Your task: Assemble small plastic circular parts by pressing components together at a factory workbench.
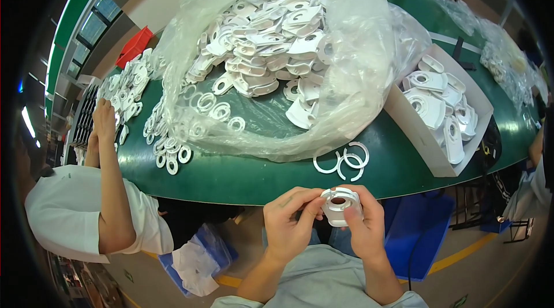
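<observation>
Close in front of me, just off the table's near edge, I hold a white plastic part (336, 216) with a round hole near its top and a flat, rounded lower end. My right hand (367, 222) grips its right side, the thumb lying across the front. On the left rim, the thumb and fingers of my left hand (287, 224) pinch the same part. Several white open rings (359, 176) lie on the green table (259, 178) beyond my hands.
A clear plastic bag (352, 100) spreads over the middle, heaped with white parts (271, 37). At right stands a cardboard box (398, 113) of similar parts. Small white rings (172, 165) lie at left, near a co-worker's hand (104, 120). Blue bins (424, 233) sit below the table.
</observation>
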The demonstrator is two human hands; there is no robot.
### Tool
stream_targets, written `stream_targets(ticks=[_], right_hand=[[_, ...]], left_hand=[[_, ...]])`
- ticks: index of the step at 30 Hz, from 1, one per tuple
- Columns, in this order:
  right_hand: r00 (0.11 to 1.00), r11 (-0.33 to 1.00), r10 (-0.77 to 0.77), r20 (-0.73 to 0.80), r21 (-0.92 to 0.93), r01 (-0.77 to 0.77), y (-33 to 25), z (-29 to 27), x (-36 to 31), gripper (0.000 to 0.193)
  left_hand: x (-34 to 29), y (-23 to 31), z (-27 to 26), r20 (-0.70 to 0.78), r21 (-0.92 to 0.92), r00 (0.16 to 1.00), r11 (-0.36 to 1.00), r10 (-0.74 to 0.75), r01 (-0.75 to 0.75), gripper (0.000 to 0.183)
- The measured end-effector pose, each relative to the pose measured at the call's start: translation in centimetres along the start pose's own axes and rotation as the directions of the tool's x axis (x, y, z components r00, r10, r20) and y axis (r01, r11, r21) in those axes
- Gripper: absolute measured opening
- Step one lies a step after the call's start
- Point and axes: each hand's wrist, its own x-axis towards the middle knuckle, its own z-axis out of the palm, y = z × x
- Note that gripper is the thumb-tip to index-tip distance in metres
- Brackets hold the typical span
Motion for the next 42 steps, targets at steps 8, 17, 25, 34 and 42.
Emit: stream_targets(ticks=[8,17,25,34,42], right_hand=[[0.985,0.968,-0.150,0.082,-0.192,0.163,0.1,-0.6,0.9,0.024],[0.991,0.985,-0.023,0.131,-0.166,0.045,0.7,-0.4,0.2,0.026],[0.996,0.992,0.051,0.067,-0.121,-0.043,1.6,0.1,-0.3,0.034],[0.976,0.973,0.205,0.073,0.096,-0.211,0.0,-0.3,0.5,0.051],[0.958,0.981,0.190,0.214,0.007,-0.196,0.8,-0.8,-0.1,0.042]], left_hand=[[1.2,0.7,-0.7,0.076,0.169,0.970,0.956,0.232,-0.242,0.024],[1.5,0.2,-1.0,0.157,0.190,0.919,0.902,0.363,-0.389,0.022],[0.9,-0.2,-1.1,0.127,0.191,0.957,0.940,0.262,-0.283,0.027],[1.2,0.1,-1.4,0.316,-0.119,0.927,0.961,-0.202,0.250,0.049],[0.6,-1.3,0.3,0.100,0.044,0.982,0.986,-0.163,0.159,0.040]])
